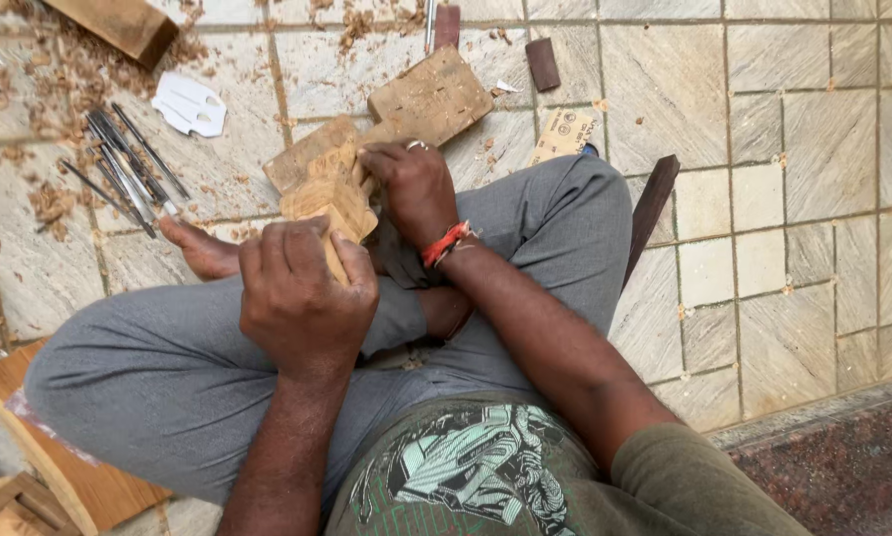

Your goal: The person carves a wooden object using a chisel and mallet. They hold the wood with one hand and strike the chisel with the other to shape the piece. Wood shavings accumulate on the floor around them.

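Woodcarving within both hands' grip

View: one camera on my head | Facing: steeply down over my chest and crossed legs | Range: close, my hands mid-frame | Beyond: tiled floor fills top and right | Shared views: none

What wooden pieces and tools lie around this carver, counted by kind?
Carved piece in both hands: 1
Wood blocks: 2
Dark wood strips: 3
Bundle of chisels: 1
White template: 1
Total: 8
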